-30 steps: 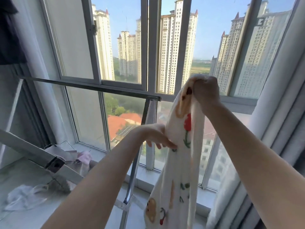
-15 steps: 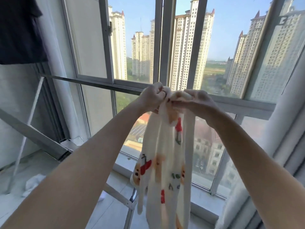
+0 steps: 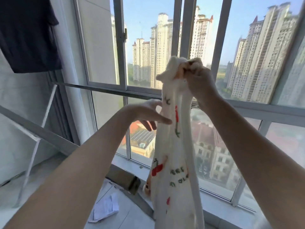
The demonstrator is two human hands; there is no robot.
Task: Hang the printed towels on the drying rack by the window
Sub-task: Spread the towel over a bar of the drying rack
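A cream towel printed with red, orange and green figures hangs bunched in front of the window. My right hand is clenched on its top end, held high. Lower down, my left hand has its fingers spread against the towel's left side, touching it without gripping. The drying rack's grey top bar runs across the window behind the towel, and a sloping rack rail crosses at the left.
A dark garment hangs at the upper left. On the floor lie a white cloth and a brown block by the window sill. White rack legs stand at the left.
My left hand let go of the towel's top and slid down to its side, fingers now apart. My right hand has lifted the top end higher. The view has shifted left.
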